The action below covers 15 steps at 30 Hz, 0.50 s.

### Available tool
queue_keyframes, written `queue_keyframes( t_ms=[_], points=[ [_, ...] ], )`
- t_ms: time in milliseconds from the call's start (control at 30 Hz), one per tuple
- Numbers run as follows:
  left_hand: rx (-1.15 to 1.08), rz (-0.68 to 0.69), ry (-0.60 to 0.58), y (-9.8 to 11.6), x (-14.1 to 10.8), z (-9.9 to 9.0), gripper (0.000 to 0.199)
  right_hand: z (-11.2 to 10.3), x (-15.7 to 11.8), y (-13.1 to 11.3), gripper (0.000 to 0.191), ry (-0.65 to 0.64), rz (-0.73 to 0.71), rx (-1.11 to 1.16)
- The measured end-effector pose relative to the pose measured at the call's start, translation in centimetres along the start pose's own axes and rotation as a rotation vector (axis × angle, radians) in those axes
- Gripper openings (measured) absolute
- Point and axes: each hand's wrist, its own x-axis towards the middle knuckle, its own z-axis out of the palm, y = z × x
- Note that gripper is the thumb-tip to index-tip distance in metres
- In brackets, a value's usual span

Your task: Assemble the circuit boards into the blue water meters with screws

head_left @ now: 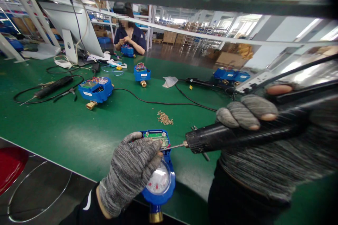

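Note:
A blue water meter (171,179) lies in front of me, its round dial under a clear cover and a brass fitting at the near end. Its far part holds a green circuit board (165,137). My left hand (132,172), in a grey knit glove, rests over the meter, fingertips pressed together at the board; what they pinch is hidden. My right hand (248,116), gloved alike with bare fingertips, is wrapped round a black electric screwdriver (211,137). Its bit (174,146) points left and meets my left fingertips. A heap of small brass-coloured screws (165,117) lies beyond the meter.
More blue meters (96,89) stand on the green table (63,126). Another electric screwdriver (54,86) lies at left, near a monitor (74,24). Cables cross the table. A metal tool (206,154) lies beneath my screwdriver. Across the table sits a co-worker (132,37) with a meter.

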Motion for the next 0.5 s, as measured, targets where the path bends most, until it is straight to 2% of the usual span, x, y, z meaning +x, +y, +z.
queue_keyframes(
  t_ms=[333, 433, 500],
  points=[
    [-0.02, -0.043, -0.027, 0.26, 0.05, -0.06, 0.018, -0.41, 0.08, 0.02, 0.029, -0.014, 0.02, 0.024],
    [-0.013, -0.092, -0.055, 0.45, 0.11, -0.32, 0.026, -0.57, 0.31, -0.06, 0.028, -0.02, 0.017, 0.023],
    [-0.015, -0.106, -0.078, 0.52, 0.06, -0.5, 0.031, 0.08, 0.35, -0.18, 0.033, -0.006, 0.022, -0.02]
  ],
)
